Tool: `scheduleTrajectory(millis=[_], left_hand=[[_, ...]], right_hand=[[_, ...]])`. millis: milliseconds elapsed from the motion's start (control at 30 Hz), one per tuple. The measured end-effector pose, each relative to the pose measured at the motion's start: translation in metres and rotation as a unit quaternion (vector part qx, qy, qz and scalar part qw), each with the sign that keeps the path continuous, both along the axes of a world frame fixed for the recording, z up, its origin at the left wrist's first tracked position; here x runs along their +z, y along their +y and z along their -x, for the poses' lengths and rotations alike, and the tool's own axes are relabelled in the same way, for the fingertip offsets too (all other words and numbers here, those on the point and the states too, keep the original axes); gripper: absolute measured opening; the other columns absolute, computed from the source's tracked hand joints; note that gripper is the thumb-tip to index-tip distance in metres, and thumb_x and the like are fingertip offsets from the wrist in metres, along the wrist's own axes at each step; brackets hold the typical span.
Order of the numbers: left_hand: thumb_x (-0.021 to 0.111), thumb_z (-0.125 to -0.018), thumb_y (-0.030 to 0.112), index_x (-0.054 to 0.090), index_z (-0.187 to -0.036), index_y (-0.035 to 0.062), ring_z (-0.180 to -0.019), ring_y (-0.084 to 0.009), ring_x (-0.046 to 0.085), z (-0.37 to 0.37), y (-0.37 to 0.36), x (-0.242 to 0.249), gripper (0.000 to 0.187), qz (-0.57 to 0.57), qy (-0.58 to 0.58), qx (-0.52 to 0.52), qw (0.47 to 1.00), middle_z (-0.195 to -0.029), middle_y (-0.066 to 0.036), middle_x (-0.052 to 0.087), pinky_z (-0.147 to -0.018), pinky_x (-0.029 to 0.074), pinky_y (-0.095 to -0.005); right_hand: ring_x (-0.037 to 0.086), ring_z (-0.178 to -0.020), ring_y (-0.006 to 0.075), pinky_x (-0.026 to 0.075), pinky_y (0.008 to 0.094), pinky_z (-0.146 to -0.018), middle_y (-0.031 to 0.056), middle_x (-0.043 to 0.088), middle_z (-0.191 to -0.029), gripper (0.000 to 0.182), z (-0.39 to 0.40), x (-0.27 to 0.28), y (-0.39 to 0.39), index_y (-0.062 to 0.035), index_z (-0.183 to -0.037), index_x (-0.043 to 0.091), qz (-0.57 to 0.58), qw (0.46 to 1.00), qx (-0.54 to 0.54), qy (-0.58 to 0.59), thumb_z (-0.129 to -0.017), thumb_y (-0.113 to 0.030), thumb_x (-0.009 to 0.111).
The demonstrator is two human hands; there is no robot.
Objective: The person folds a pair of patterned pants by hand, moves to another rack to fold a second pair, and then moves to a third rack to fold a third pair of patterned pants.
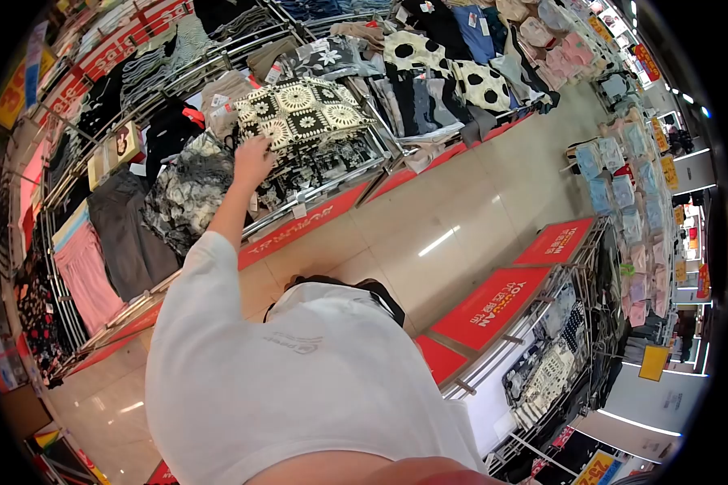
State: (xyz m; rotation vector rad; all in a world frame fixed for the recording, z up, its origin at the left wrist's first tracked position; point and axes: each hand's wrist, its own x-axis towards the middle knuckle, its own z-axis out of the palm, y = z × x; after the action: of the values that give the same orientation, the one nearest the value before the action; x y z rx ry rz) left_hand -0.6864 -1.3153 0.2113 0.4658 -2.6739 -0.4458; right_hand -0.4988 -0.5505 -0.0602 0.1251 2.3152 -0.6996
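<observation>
My left hand [253,162] reaches out over a display rack, its fingers closed on the near left edge of a black-and-cream garment [307,109] with a crochet-style square print. That garment lies folded on top of black-and-white patterned clothes [323,166]. Left of my wrist sits a bunched grey-and-black tie-dye garment [188,190]. A beige garment [221,90] with tags lies just beyond my hand. My right hand does not show in the picture.
Dark grey trousers [128,226] and pink trousers [89,279] hang over the rack's left part. Spotted garments [481,85] lie farther right. Across the tiled aisle [437,210] stands another rack with red signs [489,307]. Packaged clothes [615,170] hang at far right.
</observation>
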Motion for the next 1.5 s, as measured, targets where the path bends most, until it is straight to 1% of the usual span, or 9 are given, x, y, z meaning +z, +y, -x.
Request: scheduleTrajectory(millis=[133, 367, 500, 833, 967, 1100, 1233, 1367, 1500], left_hand=[[0.065, -0.076, 0.009, 0.072, -0.106, 0.0053, -0.108, -0.0351, 0.064, -0.052, -0.026, -0.011, 0.030, 0.084, 0.127, 0.121, 0.981, -0.116, -0.015, 0.069, -0.095, 0.050, -0.0480], [0.071, -0.089, 0.027, 0.045, -0.151, 0.0150, -0.145, -0.0412, 0.034, -0.149, -0.039, -0.061, 0.069, 0.020, -0.169, 0.317, 0.933, -0.158, -0.021, 0.037, -0.109, 0.035, -0.0629], [0.076, -0.088, 0.035, 0.021, -0.162, 0.0202, -0.154, -0.0404, 0.016, -0.176, -0.026, -0.072, 0.092, 0.002, -0.307, 0.212, 0.928, -0.167, -0.018, 0.019, -0.115, 0.027, -0.0653], [0.064, -0.092, 0.005, 0.034, -0.158, 0.0200, -0.150, -0.0336, 0.030, -0.191, -0.037, -0.078, 0.074, 0.063, -0.302, 0.288, 0.907, -0.165, -0.013, 0.029, -0.113, 0.037, -0.0564], [0.054, -0.095, 0.010, 0.057, -0.141, 0.0114, -0.123, -0.0369, 0.059, -0.189, -0.065, -0.077, 0.046, 0.077, -0.197, 0.259, 0.942, -0.140, -0.017, 0.060, -0.094, 0.052, -0.0499], [0.047, -0.094, 0.014, 0.062, -0.120, 0.0039, -0.109, -0.0466, 0.063, -0.188, -0.126, -0.080, 0.031, -0.144, -0.071, 0.420, 0.893, -0.114, -0.025, 0.069, -0.090, 0.051, -0.0544], [0.044, -0.094, 0.012, 0.049, -0.147, -0.0006, -0.130, -0.0413, 0.056, -0.207, -0.185, -0.126, 0.054, -0.308, 0.021, 0.440, 0.843, -0.143, -0.028, 0.056, -0.105, 0.045, -0.0449], [0.048, -0.094, 0.018, 0.048, -0.149, 0.0018, -0.132, -0.0397, 0.055, -0.208, -0.176, -0.134, 0.058, -0.263, 0.006, 0.432, 0.863, -0.147, -0.025, 0.054, -0.108, 0.043, -0.0438], [0.066, -0.089, 0.033, 0.049, -0.151, 0.0118, -0.126, -0.0363, 0.059, -0.196, -0.112, -0.059, 0.068, -0.417, -0.042, 0.381, 0.824, -0.144, -0.021, 0.056, -0.099, 0.050, -0.0476]], right_hand=[[0.070, -0.106, 0.0351, 0.054, 0.0412, -0.091, 0.0206, 0.074, -0.110, 0.042, -0.005, -0.030, 0.016, -0.0034, -0.120, 0.069, 0.029, 0.999, 0.001, -0.031, -0.090, -0.033, 0.066], [0.070, -0.104, 0.0343, 0.053, 0.0413, -0.090, 0.0217, 0.074, -0.108, 0.042, 0.012, -0.019, 0.010, -0.0034, -0.121, 0.069, 0.030, 0.998, 0.041, -0.026, -0.090, -0.031, 0.065], [0.070, -0.104, 0.0344, 0.053, 0.0414, -0.090, 0.0221, 0.073, -0.108, 0.042, 0.034, -0.002, 0.005, -0.0035, -0.121, 0.069, 0.018, 0.997, 0.067, -0.032, -0.090, -0.031, 0.065], [0.070, -0.104, 0.0348, 0.053, 0.0415, -0.090, 0.0233, 0.073, -0.108, 0.042, 0.092, 0.013, -0.004, -0.0036, -0.121, 0.069, 0.015, 0.994, 0.105, -0.020, -0.090, -0.031, 0.065], [0.070, -0.104, 0.0349, 0.053, 0.0416, -0.091, 0.0237, 0.073, -0.108, 0.042, 0.108, 0.028, -0.021, -0.0036, -0.122, 0.069, 0.023, 0.994, 0.102, -0.009, -0.090, -0.032, 0.065], [0.069, -0.105, 0.0375, 0.053, 0.0423, -0.091, 0.0263, 0.071, -0.109, 0.044, 0.092, 0.080, -0.051, -0.0024, -0.122, 0.068, 0.034, 0.998, 0.052, -0.024, -0.090, -0.034, 0.063], [0.069, -0.106, 0.0377, 0.053, 0.0424, -0.092, 0.0264, 0.071, -0.109, 0.044, 0.083, 0.072, -0.042, -0.0023, -0.121, 0.068, 0.024, 0.998, 0.052, -0.025, -0.091, -0.034, 0.062], [0.069, -0.106, 0.0379, 0.053, 0.0424, -0.092, 0.0264, 0.071, -0.109, 0.044, 0.074, 0.056, -0.031, -0.0021, -0.121, 0.068, 0.012, 0.998, 0.052, -0.024, -0.091, -0.034, 0.062], [0.069, -0.106, 0.0380, 0.053, 0.0425, -0.092, 0.0265, 0.071, -0.109, 0.045, 0.064, 0.047, -0.021, -0.0020, -0.121, 0.068, 0.004, 0.998, 0.049, -0.024, -0.091, -0.034, 0.062]])
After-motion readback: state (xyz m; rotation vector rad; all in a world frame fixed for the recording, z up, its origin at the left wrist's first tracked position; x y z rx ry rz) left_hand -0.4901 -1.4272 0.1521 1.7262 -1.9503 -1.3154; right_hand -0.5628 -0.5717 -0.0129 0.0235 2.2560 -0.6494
